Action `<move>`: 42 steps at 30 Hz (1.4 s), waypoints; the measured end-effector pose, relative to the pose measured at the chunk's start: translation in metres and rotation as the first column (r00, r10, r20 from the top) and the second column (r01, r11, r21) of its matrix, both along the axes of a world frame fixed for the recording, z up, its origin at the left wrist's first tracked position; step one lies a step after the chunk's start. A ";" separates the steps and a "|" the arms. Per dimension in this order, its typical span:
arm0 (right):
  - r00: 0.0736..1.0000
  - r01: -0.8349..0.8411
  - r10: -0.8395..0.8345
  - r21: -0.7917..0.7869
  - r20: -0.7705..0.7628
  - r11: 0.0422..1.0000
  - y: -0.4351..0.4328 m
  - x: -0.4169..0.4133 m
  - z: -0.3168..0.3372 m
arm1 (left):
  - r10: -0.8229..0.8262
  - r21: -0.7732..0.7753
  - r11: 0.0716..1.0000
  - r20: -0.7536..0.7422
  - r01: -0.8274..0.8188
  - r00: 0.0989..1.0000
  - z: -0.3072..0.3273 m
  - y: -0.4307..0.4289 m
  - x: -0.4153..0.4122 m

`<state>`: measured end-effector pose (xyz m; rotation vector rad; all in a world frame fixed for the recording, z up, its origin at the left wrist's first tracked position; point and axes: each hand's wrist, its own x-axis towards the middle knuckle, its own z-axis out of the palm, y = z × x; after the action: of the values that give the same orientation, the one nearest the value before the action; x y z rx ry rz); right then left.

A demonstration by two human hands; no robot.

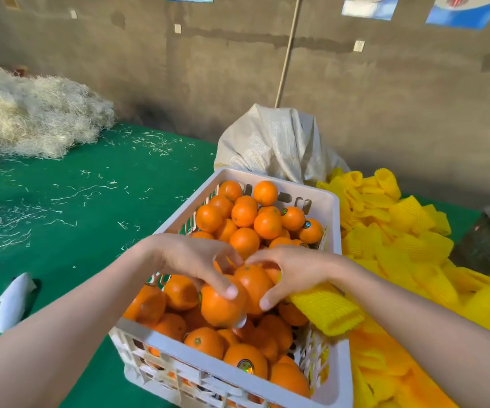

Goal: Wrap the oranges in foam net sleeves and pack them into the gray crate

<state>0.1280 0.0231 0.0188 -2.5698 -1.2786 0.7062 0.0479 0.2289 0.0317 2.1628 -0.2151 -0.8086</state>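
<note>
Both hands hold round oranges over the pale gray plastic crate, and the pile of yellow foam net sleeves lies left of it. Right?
Wrong side: in the head view the pile of yellow foam net sleeves lies right of the pale gray plastic crate. The left hand and right hand hold round oranges over it.

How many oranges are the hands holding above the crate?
2: the lower orange in the left hand, the upper orange in the right hand. More may be hidden behind the hands.
</note>
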 end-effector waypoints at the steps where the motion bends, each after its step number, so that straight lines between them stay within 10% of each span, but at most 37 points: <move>1: 0.997 -0.039 0.036 -0.057 -0.066 0.998 -0.002 -0.003 -0.001 | -0.073 0.018 0.997 -0.040 0.074 0.997 0.000 -0.004 -0.001; 5: 0.973 -0.127 0.082 -0.206 -0.216 0.970 0.001 0.008 0.006 | -0.020 -0.122 0.993 -0.128 0.005 0.992 -0.007 -0.012 0.014; 7: 0.980 0.101 -0.091 0.046 -0.180 0.994 0.010 0.026 0.015 | 0.157 0.115 0.975 0.253 -0.191 0.955 -0.014 -0.012 0.036; 10: 0.892 0.288 -0.344 0.217 0.295 0.933 0.027 0.061 0.013 | -0.025 0.563 0.662 0.676 -0.495 0.737 -0.028 -0.008 0.069; 19: 0.862 0.410 -0.414 0.080 0.292 0.909 0.043 0.101 -0.045 | -0.125 0.723 0.435 0.638 -0.536 0.760 -0.060 0.008 0.105; 24: 0.916 0.359 -0.393 0.281 0.076 0.890 0.027 0.089 -0.030 | 0.143 0.473 0.678 0.667 -0.563 0.731 -0.042 -0.001 0.094; 27: 0.932 0.361 -0.339 0.305 -0.126 0.881 0.012 0.075 -0.003 | 0.271 0.261 0.882 0.403 -0.393 0.874 -0.016 0.003 0.079; 35: 0.901 -0.099 0.042 -0.111 -0.432 0.989 0.009 0.035 0.013 | -0.165 0.046 0.984 -0.124 0.172 0.978 0.003 -0.001 0.053; 38: 0.893 0.137 -0.071 0.118 -0.444 0.984 0.021 0.053 0.015 | 0.079 0.146 0.983 0.233 -0.115 0.969 -0.007 -0.005 0.078; 42: 0.773 0.537 -0.630 0.448 0.077 0.715 0.046 0.103 0.000 | 0.251 0.273 0.806 0.647 -0.526 0.720 -0.031 -0.016 0.118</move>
<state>0.2306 0.0695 0.0187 -2.5087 -0.4811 0.0086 0.1661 0.2132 0.0004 2.7105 0.1599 0.1136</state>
